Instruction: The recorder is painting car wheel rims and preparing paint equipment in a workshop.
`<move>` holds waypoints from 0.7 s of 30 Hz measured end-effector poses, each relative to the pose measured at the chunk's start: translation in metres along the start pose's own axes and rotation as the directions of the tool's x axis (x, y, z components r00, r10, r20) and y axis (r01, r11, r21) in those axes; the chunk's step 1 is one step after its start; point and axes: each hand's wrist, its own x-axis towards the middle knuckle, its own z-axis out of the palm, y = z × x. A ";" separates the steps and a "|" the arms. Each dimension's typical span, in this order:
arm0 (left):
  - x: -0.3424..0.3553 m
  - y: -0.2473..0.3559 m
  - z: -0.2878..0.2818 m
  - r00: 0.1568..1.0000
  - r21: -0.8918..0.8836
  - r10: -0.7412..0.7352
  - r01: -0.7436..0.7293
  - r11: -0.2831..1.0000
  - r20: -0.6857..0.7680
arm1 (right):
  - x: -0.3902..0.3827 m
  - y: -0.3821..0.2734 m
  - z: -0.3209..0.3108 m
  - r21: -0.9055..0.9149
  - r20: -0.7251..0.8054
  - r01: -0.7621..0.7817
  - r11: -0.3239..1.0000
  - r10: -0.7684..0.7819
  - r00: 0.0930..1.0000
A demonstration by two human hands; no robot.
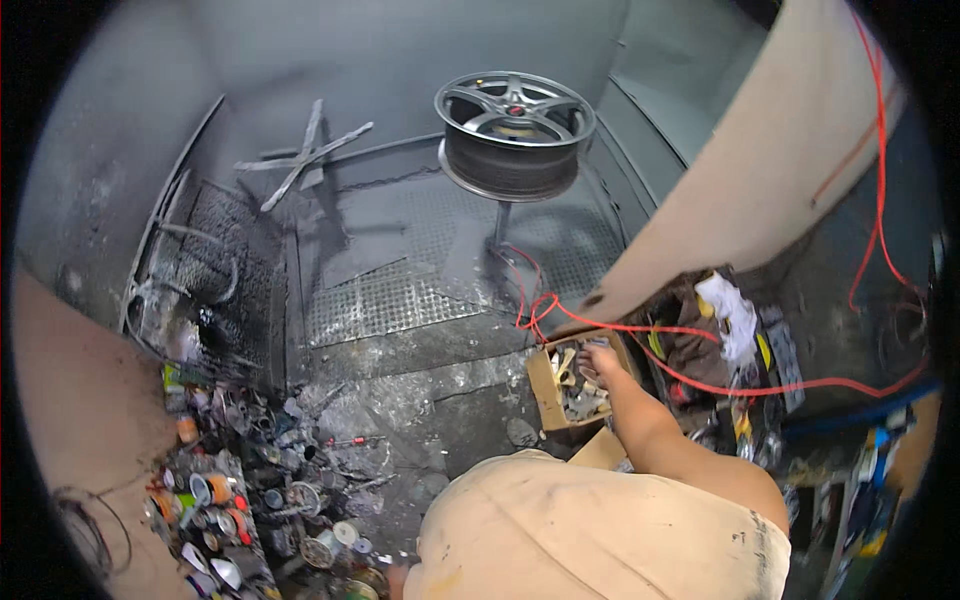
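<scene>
In the head view, the person leans forward over a dark, stained floor, a cream shirt (600, 535) with dark specks filling the near middle. The right hand (598, 362) reaches down into an open cardboard box (546, 390) on the floor, right of the middle, its fingers among a jumble of pale and grey pieces; how far they are bent, and whether they have hold of anything, I cannot tell. A lighter piece of cardboard (600, 450) shows just on the near side of the box (whether it is a flap of the same box is unclear). Only a sliver of the left hand (397, 580) shows at the near edge, close to a heap of cans and cups (213, 490) on the left, so its grip cannot be told either. A red hose (820, 383) runs past the far side of the box and off to the right, near a crumpled white sheet (737, 325). Farther off, a grey five-spoke wheel (512, 160) sits up on a post (502, 222), above a floor of metal grating (385, 305); a cross-shaped stand (303, 165) is to its left.
</scene>
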 end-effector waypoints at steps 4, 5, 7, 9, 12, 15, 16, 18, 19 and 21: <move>-0.007 0.062 0.072 0.999 0.060 -0.032 0.030 0.998 0.032 | 0.090 -0.032 -0.150 0.416 -0.367 0.242 0.877 -0.082 0.927; -0.005 0.086 0.082 0.998 0.020 0.055 -0.056 0.998 0.039 | 0.102 -0.034 -0.180 0.379 -0.447 0.201 0.903 -0.011 0.894; -0.002 0.144 0.090 0.986 -0.061 0.159 -0.156 0.986 0.047 | 0.103 -0.046 -0.206 0.473 -0.415 0.163 0.866 0.056 0.908; 0.001 0.194 0.102 0.980 -0.109 0.186 -0.178 0.978 0.072 | 0.093 -0.063 -0.237 0.671 -0.343 0.175 0.721 0.092 0.935; -0.025 0.242 0.097 0.937 -0.117 0.294 -0.276 0.954 0.187 | 0.100 -0.091 -0.246 0.768 -0.304 0.124 0.629 0.187 0.934; -0.020 0.248 0.104 0.922 0.058 0.270 -0.297 0.953 0.276 | 0.107 -0.105 -0.282 0.949 0.028 -0.083 0.305 0.180 0.983; -0.025 0.259 0.094 0.900 0.053 0.299 -0.332 0.942 0.317 | 0.109 -0.109 -0.289 0.945 0.028 -0.087 0.317 0.188 0.982; -0.024 0.256 0.087 0.921 0.255 0.125 -0.229 0.939 0.368 | 0.109 -0.115 -0.297 0.896 -0.144 0.097 0.433 0.076 0.987; -0.019 0.245 0.086 0.922 0.253 0.120 -0.224 0.941 0.367 | 0.103 -0.120 -0.311 0.895 -0.031 0.051 0.443 -0.053 0.998; -0.001 0.221 0.091 0.936 0.248 0.099 -0.190 0.950 0.337 | 0.099 -0.135 -0.325 0.789 -0.319 0.353 0.502 -0.157 0.935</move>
